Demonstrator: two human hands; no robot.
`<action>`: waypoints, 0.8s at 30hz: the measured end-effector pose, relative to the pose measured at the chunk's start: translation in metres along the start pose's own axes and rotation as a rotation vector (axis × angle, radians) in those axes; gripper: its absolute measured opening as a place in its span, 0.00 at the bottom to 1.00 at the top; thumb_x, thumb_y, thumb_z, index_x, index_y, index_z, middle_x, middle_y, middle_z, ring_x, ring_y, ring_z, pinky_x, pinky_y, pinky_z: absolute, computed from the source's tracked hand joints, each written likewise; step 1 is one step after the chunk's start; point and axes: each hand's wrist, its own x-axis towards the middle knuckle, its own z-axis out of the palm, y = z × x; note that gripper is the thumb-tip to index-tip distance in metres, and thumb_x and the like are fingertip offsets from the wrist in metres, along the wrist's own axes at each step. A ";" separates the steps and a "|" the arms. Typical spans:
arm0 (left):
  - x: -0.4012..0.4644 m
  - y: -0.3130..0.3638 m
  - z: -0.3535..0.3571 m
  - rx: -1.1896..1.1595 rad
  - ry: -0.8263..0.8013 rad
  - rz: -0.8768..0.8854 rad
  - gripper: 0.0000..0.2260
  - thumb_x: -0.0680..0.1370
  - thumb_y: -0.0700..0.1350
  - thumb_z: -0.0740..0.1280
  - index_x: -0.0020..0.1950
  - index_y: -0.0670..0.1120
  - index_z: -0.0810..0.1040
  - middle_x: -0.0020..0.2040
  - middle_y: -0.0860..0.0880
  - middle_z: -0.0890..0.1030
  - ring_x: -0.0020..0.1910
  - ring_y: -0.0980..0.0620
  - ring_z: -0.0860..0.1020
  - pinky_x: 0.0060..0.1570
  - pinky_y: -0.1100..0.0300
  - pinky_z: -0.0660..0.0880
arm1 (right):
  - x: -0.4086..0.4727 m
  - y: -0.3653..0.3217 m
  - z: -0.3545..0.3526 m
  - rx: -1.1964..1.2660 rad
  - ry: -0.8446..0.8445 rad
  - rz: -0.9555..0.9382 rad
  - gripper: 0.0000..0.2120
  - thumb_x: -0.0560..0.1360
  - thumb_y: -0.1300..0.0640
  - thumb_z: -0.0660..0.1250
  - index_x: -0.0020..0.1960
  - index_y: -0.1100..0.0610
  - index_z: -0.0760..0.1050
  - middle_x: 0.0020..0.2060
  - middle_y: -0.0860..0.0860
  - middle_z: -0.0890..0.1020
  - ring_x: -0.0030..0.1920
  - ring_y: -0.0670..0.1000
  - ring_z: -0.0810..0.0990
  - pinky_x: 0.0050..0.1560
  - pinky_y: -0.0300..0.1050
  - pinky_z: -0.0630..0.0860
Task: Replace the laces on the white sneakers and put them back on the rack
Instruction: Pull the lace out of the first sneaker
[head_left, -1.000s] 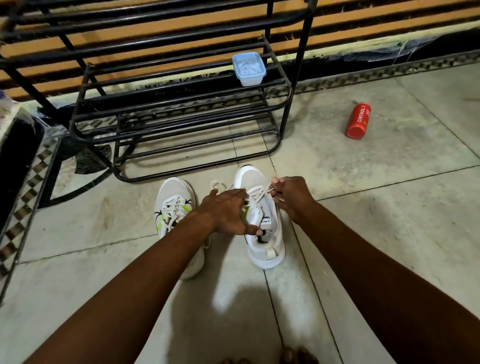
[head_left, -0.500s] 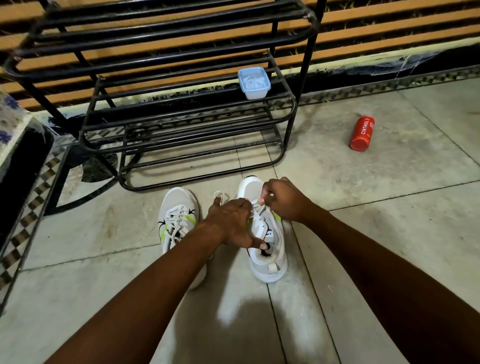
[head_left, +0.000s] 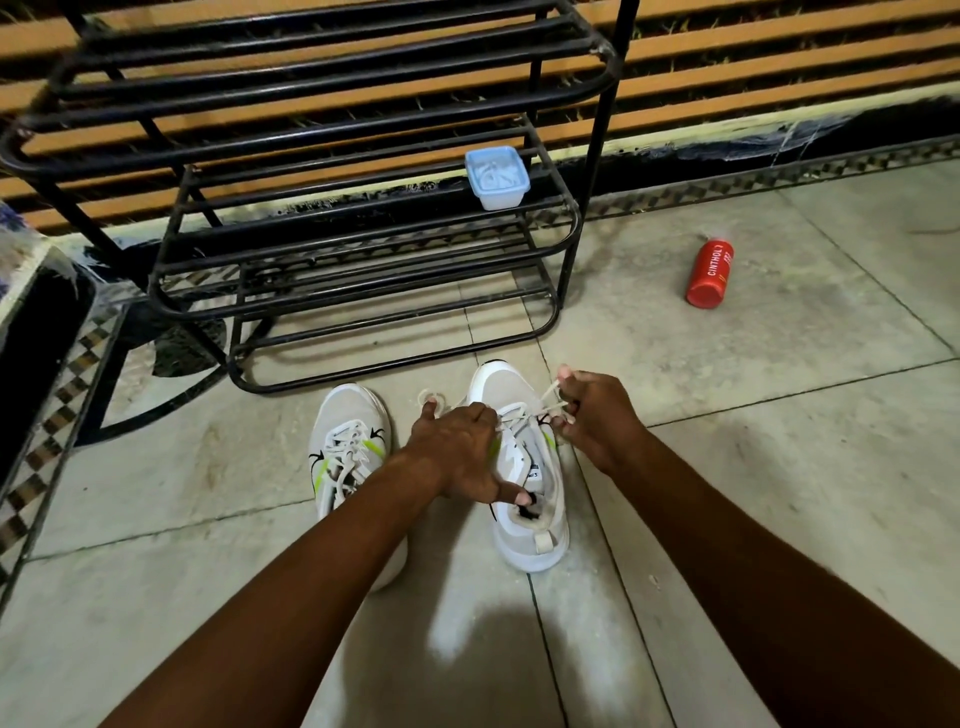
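White sneakers (head_left: 524, 467) stand on the floor, both hands (head_left: 457, 449) pinching one shoe's cream laces (head_left: 553, 397).

Both hands, left hand (head_left: 457, 447) and right hand (head_left: 597, 415), pinch the lace (head_left: 524, 415) of the right sneaker (head_left: 524, 467).

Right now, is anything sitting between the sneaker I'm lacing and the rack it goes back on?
Nothing visible stands on the bare floor between the right sneaker and the rack. On the rack, only a small blue container sits at the right end of one shelf.
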 end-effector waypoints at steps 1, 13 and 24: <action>-0.001 0.000 0.000 0.001 -0.001 -0.002 0.57 0.62 0.83 0.63 0.80 0.48 0.59 0.78 0.52 0.65 0.79 0.49 0.63 0.78 0.35 0.47 | -0.002 0.004 -0.002 0.092 0.034 0.087 0.16 0.83 0.56 0.65 0.37 0.58 0.72 0.28 0.50 0.70 0.31 0.48 0.69 0.36 0.46 0.71; -0.002 0.000 0.000 -0.013 -0.026 -0.015 0.55 0.63 0.82 0.65 0.80 0.49 0.58 0.79 0.53 0.64 0.79 0.49 0.62 0.79 0.36 0.47 | 0.003 -0.004 -0.013 0.085 0.009 -0.023 0.14 0.85 0.61 0.56 0.40 0.53 0.66 0.27 0.48 0.68 0.27 0.48 0.61 0.26 0.37 0.61; -0.004 0.004 -0.003 0.039 -0.067 -0.031 0.57 0.64 0.81 0.64 0.82 0.47 0.55 0.81 0.50 0.62 0.81 0.48 0.59 0.79 0.36 0.46 | 0.009 -0.021 -0.025 -1.450 -0.511 -0.704 0.07 0.71 0.56 0.64 0.37 0.46 0.72 0.40 0.44 0.70 0.46 0.49 0.68 0.47 0.51 0.71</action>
